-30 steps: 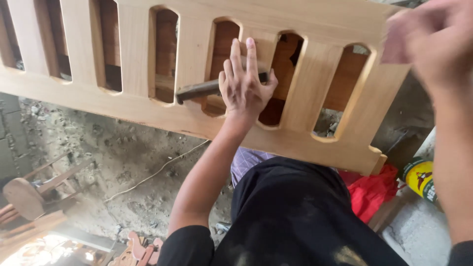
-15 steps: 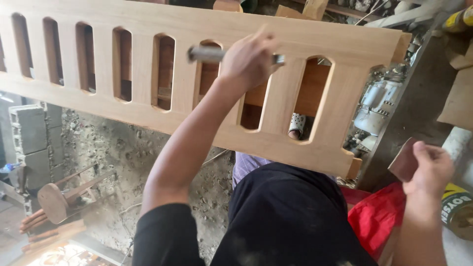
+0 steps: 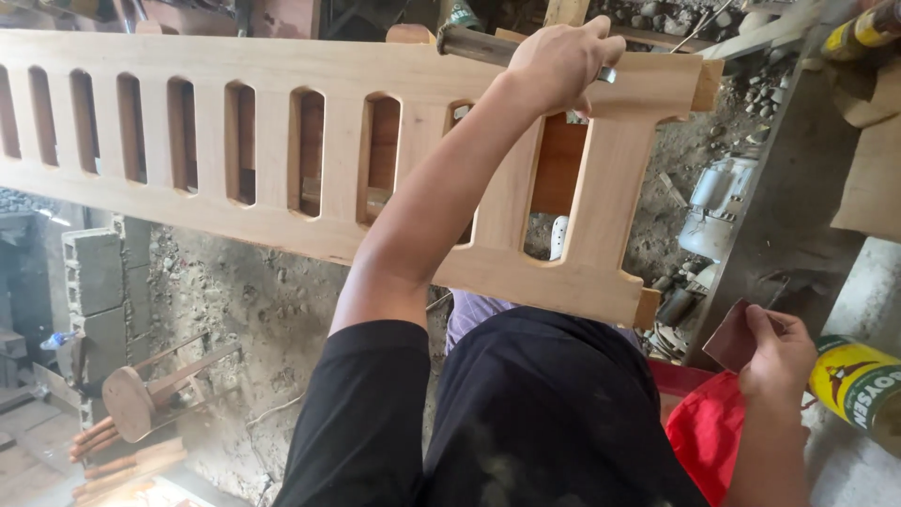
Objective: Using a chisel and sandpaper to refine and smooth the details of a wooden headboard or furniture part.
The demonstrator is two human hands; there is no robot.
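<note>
Left hand (image 3: 560,64) fisted on tool (image 3: 469,42) at panel (image 3: 310,70) top; right hand (image 3: 775,352) pinching sandpaper (image 3: 734,340) beside can (image 3: 859,380).

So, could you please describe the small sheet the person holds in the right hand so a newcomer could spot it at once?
Start at the long pale wooden panel with slotted openings across the top, then drop to the lower right corner, where the right hand sits beside a yellow can. Pinched in its fingers is a sandpaper piece: flat, dull reddish brown, unlike the bright red cloth below it.
</note>
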